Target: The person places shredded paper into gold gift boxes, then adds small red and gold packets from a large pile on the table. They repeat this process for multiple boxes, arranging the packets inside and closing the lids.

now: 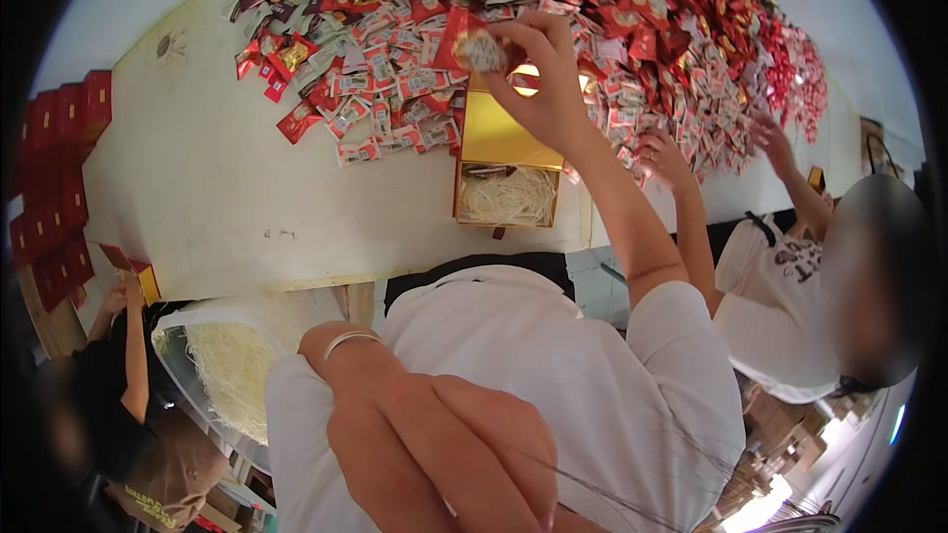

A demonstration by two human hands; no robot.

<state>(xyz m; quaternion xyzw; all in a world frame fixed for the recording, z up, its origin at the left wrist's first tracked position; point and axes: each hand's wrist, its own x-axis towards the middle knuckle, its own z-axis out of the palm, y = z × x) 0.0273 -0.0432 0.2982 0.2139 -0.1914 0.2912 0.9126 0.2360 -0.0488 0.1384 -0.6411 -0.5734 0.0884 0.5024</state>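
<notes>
My right hand (544, 74) is raised above the table, pinching a red-and-gold wrapped packet (480, 50) between thumb and fingers. Below it stands an open gift box (458, 196) with its gold-lined lid (503, 122) tipped back toward the heap. Cream shredded paper (511, 196) fills the box, and a small dark brown packet (489, 172) lies on it at the far side. Very near the camera, my left hand (444, 451) is bent up in front of my chest, a silver bangle (352, 340) at its wrist. Its fingertips run out of view, so its grip is hidden.
A large heap of small red, pink and green packets (385, 74) covers the table's far side. Red boxes (59, 192) are stacked at left. Shredded filler (222, 377) sits in a bin. Co-workers' hands (663, 159) reach in at right; another person (111, 385) handles a box at left.
</notes>
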